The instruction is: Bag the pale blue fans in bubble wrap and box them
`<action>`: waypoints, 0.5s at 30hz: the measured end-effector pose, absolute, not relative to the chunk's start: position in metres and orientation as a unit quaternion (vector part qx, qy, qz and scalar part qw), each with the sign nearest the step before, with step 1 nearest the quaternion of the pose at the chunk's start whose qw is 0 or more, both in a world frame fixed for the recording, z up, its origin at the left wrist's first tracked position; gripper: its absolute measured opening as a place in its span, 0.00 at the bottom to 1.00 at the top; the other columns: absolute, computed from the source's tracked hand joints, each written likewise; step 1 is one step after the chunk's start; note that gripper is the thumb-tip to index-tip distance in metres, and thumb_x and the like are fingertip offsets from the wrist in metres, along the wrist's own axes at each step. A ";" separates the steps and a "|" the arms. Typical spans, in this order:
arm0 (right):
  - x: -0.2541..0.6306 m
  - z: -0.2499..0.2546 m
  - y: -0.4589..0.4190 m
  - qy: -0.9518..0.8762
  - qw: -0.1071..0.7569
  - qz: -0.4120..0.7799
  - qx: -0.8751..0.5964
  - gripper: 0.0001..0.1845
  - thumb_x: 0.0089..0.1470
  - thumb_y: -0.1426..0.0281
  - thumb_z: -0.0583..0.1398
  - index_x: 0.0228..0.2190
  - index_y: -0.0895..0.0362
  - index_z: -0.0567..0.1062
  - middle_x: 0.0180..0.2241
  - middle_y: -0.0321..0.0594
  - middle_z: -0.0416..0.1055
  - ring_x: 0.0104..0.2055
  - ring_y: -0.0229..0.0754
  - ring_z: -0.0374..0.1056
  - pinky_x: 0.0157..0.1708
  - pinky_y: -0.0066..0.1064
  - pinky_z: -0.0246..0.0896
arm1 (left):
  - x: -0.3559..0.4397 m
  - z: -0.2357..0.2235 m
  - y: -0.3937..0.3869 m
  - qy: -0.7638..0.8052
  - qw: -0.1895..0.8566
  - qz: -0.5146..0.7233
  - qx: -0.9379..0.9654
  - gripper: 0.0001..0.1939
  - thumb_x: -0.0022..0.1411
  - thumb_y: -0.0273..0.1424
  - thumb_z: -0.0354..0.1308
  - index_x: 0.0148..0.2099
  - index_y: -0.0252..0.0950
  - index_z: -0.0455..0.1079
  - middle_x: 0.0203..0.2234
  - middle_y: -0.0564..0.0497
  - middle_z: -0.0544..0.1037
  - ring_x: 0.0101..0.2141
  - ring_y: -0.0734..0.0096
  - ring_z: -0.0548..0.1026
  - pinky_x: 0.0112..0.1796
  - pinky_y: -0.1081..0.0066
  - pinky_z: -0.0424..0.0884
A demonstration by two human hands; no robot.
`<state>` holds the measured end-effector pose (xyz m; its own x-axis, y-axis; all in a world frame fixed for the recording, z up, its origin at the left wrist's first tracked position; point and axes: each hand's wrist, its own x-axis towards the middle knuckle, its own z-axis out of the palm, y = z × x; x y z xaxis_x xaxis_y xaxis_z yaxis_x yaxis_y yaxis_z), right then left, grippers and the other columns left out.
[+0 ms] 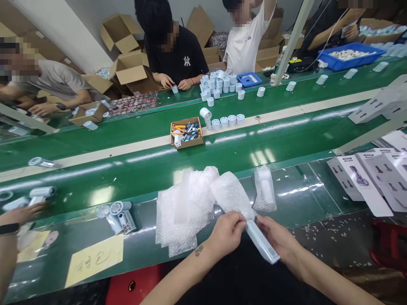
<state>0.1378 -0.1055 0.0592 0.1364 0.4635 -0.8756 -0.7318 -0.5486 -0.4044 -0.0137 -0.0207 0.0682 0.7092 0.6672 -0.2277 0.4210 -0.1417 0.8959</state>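
Landmark: the pile of bubble bags (181, 212) on the bench (305, 190). Just right of the pile, we hold a pale blue device (262, 243), its one end inside a clear bubble bag (230, 192) and its handle bare, slanting down toward our body. Our left hand (227, 231) is closed, thumb and forefinger pinched at the mouth of that bag. Our right hand (276, 233) is half curled against the device's other edge; its fingertips are partly hidden, so we cannot tell how firmly it grips. Further right of the pile we note a filled bubble bag (265, 190), and well to the right, printed cartons (365, 182). Left of the pile stand two ring-topped devices (122, 216), close together, with a yellow note (95, 259) nearer us. At far left, a co-worker's hand (22, 214) is at more pale devices (41, 192). Beyond the pile, across a green belt (143, 173), we record a small cardboard box (187, 145) of mixed parts.
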 end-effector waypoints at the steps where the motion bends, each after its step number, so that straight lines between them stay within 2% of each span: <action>1: 0.142 0.061 -0.108 0.096 0.444 0.657 -0.601 0.14 0.48 0.64 0.66 0.25 0.54 0.65 0.20 0.31 0.69 0.23 0.36 0.66 0.22 0.25 0.60 | -0.014 0.068 -0.020 0.384 0.586 0.095 0.707 0.07 0.59 0.30 0.51 0.32 0.35 0.69 0.25 0.53 0.72 0.28 0.72 0.69 0.33 0.72 0.65; 3: 0.147 0.066 -0.110 0.079 0.410 0.689 -0.592 0.13 0.47 0.64 0.67 0.29 0.53 0.67 0.20 0.31 0.70 0.22 0.36 0.66 0.21 0.25 0.59 | -0.014 0.065 -0.020 0.418 0.656 0.060 0.626 0.06 0.58 0.30 0.52 0.31 0.34 0.69 0.22 0.55 0.70 0.25 0.75 0.67 0.30 0.74 0.64; 6: 0.147 0.072 -0.107 0.125 0.400 0.731 -0.538 0.16 0.45 0.69 0.67 0.35 0.55 0.70 0.23 0.34 0.73 0.24 0.38 0.69 0.27 0.27 0.63 | -0.007 0.057 -0.020 0.439 0.673 0.054 0.593 0.06 0.57 0.30 0.52 0.32 0.34 0.69 0.22 0.56 0.69 0.25 0.75 0.66 0.29 0.74 0.64; 9: 0.144 0.070 -0.103 0.157 0.392 0.746 -0.515 0.10 0.46 0.69 0.66 0.30 0.59 0.72 0.22 0.37 0.73 0.25 0.39 0.69 0.29 0.28 0.65 | 0.000 0.056 -0.017 0.414 0.625 0.083 0.657 0.07 0.58 0.30 0.52 0.32 0.34 0.70 0.26 0.53 0.72 0.29 0.72 0.69 0.32 0.73 0.65; 12: 0.145 0.058 -0.104 0.152 0.401 0.712 -0.557 0.08 0.48 0.68 0.66 0.28 0.59 0.73 0.20 0.36 0.72 0.23 0.38 0.69 0.26 0.27 0.65 | 0.002 0.059 -0.014 0.377 0.555 0.098 0.735 0.08 0.58 0.28 0.51 0.32 0.36 0.71 0.29 0.51 0.74 0.33 0.69 0.70 0.38 0.70 0.66; 15: 0.149 0.044 -0.110 0.157 0.417 0.691 -0.569 0.10 0.48 0.69 0.67 0.32 0.57 0.73 0.22 0.34 0.72 0.22 0.37 0.69 0.24 0.26 0.64 | 0.000 0.054 -0.015 0.363 0.614 0.076 0.697 0.06 0.56 0.27 0.52 0.31 0.35 0.71 0.26 0.53 0.73 0.30 0.71 0.69 0.37 0.71 0.66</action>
<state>0.1494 -0.1099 0.0444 -0.0043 0.3966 -0.9180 -0.7548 -0.6034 -0.2572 -0.0002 -0.0149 0.0536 0.7244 0.5994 -0.3406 0.4134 0.0177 0.9104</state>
